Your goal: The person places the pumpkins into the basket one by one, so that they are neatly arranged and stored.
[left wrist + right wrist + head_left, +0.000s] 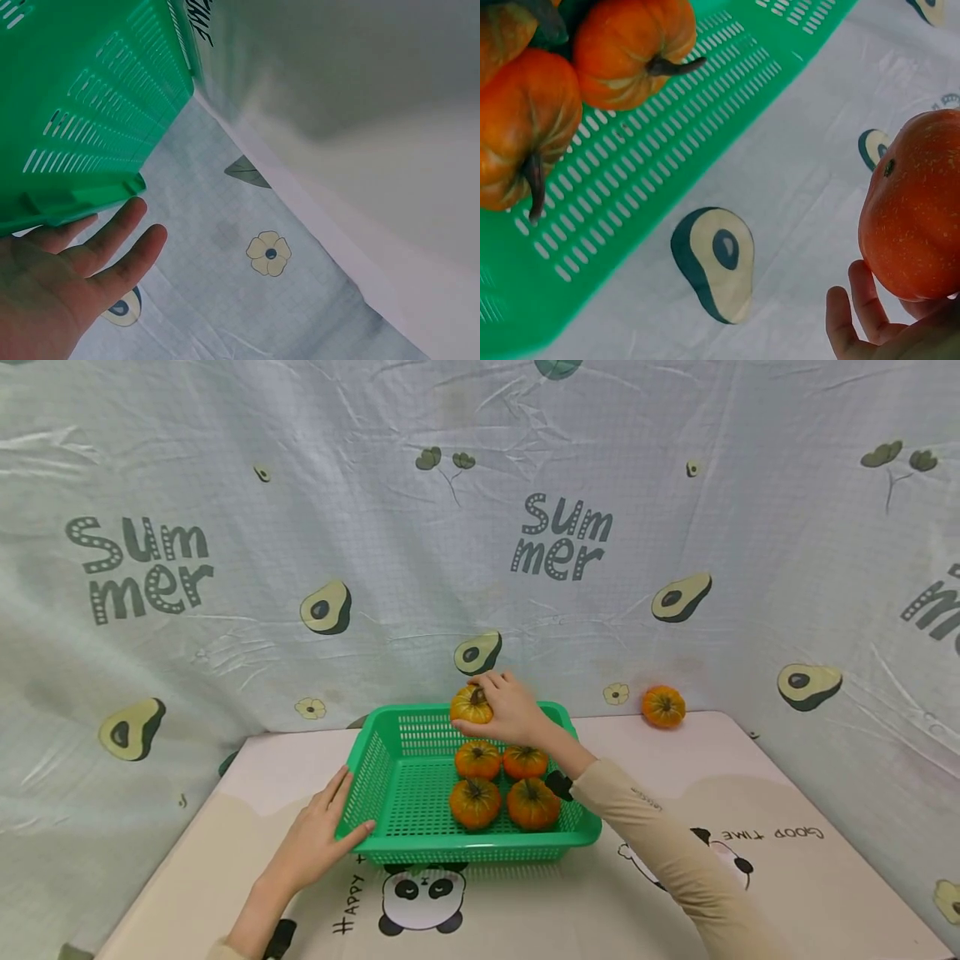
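Note:
In the head view a green plastic basket [420, 843] stands on the table, with several small orange pumpkins [475, 802] in its right half. My right hand [510, 706] grips another small pumpkin [470, 705] above the back of the basket. The right wrist view shows the underside of that held pumpkin [915, 206], with fingers [866, 300] around it. My left hand [315, 835] rests at the basket's left front corner, fingers extended along the rim. From the left wrist, those fingers [120, 232] look straight and touch the rim of the basket [82, 206].
One more pumpkin [663, 707] sits at the back right of the table [750, 910], close to the hanging cloth [420, 552]. The cloth, printed with avocados, closes off the back and both sides. The basket's left half shows its bare slotted floor.

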### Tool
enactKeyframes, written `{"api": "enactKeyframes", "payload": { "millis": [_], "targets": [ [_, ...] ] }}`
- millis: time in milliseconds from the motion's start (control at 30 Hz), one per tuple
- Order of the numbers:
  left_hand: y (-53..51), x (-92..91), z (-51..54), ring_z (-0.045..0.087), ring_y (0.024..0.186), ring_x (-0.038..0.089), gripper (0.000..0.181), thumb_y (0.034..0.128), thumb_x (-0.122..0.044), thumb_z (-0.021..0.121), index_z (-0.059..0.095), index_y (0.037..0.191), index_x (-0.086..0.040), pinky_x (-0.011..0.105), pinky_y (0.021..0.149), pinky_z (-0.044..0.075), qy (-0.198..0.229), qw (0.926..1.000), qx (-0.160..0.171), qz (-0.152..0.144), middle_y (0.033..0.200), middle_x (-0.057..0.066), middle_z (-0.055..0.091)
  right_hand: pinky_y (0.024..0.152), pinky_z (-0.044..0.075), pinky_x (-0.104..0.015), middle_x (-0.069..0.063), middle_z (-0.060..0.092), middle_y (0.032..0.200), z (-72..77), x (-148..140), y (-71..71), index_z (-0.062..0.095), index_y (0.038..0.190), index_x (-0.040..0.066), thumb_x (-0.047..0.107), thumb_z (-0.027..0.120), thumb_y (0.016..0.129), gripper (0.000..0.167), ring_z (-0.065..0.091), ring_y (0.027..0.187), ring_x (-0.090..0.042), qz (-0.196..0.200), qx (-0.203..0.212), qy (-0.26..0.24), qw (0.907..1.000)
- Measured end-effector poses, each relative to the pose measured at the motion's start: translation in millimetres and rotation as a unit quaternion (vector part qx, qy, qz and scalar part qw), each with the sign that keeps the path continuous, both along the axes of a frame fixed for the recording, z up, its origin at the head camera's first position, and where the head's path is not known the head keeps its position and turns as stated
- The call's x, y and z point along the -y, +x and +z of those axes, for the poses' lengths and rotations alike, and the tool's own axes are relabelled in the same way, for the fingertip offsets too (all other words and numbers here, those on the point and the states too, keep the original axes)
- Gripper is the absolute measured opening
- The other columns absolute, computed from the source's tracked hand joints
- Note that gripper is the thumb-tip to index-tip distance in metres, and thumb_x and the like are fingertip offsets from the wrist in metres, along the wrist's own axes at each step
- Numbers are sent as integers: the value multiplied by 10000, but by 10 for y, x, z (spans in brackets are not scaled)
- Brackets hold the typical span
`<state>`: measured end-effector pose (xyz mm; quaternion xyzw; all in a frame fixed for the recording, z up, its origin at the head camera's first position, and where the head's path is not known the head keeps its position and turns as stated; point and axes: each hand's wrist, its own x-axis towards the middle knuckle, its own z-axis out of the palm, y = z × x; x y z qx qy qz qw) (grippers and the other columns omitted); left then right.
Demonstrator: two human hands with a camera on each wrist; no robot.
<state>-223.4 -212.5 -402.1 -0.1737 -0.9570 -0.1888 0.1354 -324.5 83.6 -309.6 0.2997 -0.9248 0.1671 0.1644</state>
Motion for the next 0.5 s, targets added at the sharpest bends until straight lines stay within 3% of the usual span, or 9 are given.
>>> {"api": "enactKeyframes", "payload": {
  "millis": [300,500],
  "targets": [
    [-15,15,-22,357,1202,465,796,849,-436,538,226,1389,58,584,887,357,12,10000,-57,-8,1442,241,218,937,354,-509,-81,460,1184,-200,125,-100,480,1208,158,542,579,772,589,430,1080,-288,-37,247,-171,9995],
    [-9,7,-14,359,1200,466,795,850,-434,537,226,1388,61,581,888,359,65,10000,-50,-41,1441,243,217,867,347,-435,-77,423,1126,-332,172,-140,479,1231,128,528,589,775,616,401,1028,-262,-54,610,-171,9980]
  ]
}}
